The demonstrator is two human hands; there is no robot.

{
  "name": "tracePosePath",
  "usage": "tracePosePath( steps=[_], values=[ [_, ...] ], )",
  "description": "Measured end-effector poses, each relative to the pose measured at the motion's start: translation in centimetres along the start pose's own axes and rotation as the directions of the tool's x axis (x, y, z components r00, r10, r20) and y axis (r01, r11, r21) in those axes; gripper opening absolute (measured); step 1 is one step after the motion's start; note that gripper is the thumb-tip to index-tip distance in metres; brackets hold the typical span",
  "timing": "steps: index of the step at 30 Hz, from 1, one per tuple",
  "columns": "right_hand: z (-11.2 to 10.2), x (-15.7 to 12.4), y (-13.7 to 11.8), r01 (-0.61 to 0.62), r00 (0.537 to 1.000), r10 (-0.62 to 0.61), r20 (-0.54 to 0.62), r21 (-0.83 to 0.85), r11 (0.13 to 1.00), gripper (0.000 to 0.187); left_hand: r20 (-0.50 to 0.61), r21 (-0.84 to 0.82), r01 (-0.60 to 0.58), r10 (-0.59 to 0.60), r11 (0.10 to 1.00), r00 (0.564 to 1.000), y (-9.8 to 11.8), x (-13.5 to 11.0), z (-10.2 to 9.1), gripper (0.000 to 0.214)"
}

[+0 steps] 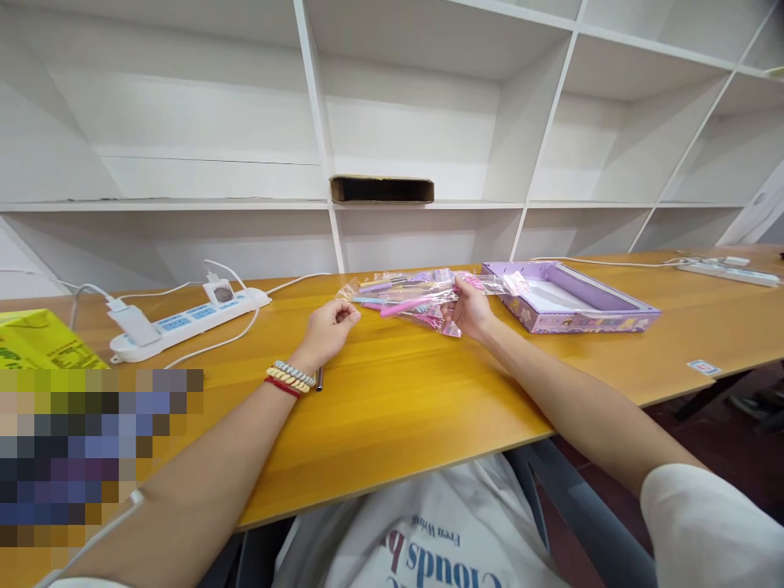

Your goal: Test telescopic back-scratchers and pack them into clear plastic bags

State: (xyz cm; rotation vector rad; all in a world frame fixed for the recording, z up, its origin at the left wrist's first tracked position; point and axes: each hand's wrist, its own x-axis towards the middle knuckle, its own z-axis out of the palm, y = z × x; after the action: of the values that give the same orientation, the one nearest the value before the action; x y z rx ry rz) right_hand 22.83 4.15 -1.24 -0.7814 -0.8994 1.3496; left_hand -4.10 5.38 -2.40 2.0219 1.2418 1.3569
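Observation:
My right hand (470, 310) grips a clear plastic packet (409, 299) of pink and purple pens that lies on the wooden table (398, 392). My left hand (329, 327) rests on the table just left of the packet, fingers curled into a loose fist with nothing visible in them. Beaded bracelets (289, 378) circle my left wrist. An open purple box (567, 298) sits on the table right of my right hand.
A white power strip (189, 320) with plugged chargers and cables lies at the left. A yellow-green carton (42, 343) stands at the far left. Another power strip (728, 271) lies far right. White shelving (429, 139) rises behind the table.

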Motion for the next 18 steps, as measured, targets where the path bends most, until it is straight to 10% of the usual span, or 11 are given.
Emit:
tracePosePath(
  steps=[18],
  values=[
    [1.6, -1.9, 1.0, -0.058, 0.962, 0.094, 0.258, -0.144, 0.988, 0.042, 0.392, 0.296, -0.35, 0.221, 0.889, 0.893, 2.5, -1.7, 1.0, 0.033]
  ],
)
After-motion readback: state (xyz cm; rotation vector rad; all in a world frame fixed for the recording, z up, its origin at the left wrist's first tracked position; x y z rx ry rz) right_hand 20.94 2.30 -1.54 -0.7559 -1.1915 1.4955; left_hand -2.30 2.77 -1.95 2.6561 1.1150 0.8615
